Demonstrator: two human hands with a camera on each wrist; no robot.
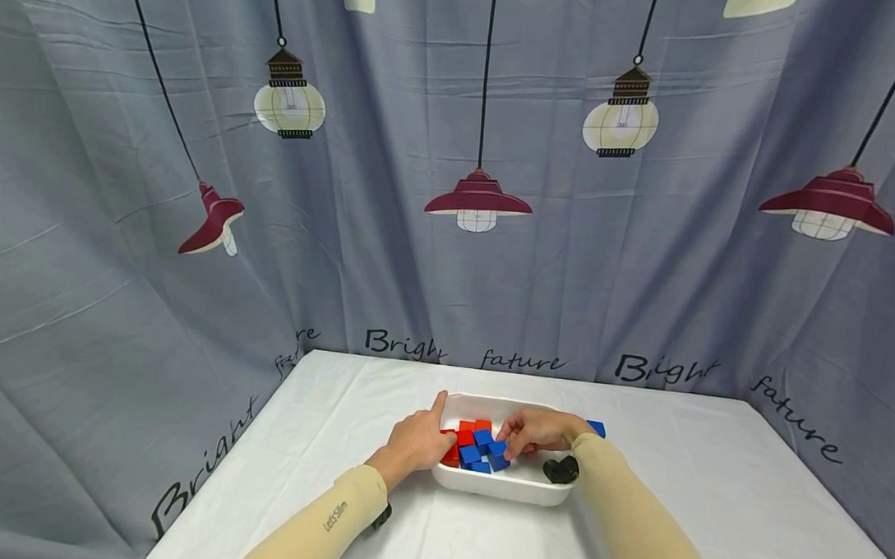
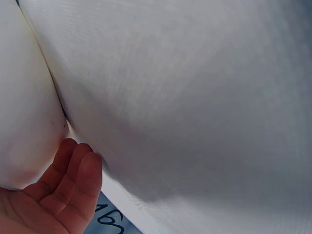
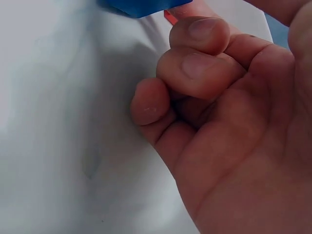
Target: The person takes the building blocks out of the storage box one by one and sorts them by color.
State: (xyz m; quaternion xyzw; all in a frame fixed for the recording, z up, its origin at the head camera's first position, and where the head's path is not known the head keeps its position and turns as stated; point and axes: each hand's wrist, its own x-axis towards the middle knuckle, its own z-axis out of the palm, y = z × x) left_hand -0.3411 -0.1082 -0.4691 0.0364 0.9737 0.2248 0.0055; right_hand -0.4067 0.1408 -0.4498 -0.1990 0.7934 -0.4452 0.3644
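Note:
A white plastic bin (image 1: 503, 489) stands on the table with red blocks (image 1: 465, 437) and blue blocks (image 1: 470, 454) gathered in its left part. My left hand (image 1: 415, 441) holds the bin's left end, thumb over the rim beside the red blocks and index finger stretched toward the back corner. In the left wrist view, the other fingers (image 2: 90, 170) lie against the outside of the bin wall. Inside the bin, my right hand (image 1: 542, 431) pinches a blue block (image 1: 498, 455) between thumb and index finger at the pile's right edge. Its remaining fingers curl toward the palm in the right wrist view.
Another blue block (image 1: 596, 428) lies outside the bin, behind my right wrist and partly hidden by it. A black wrist camera (image 1: 561, 470) overlaps the bin's right end. White cloth covers the table (image 1: 385, 384); a grey curtain (image 1: 389, 269) with printed lamps hangs behind.

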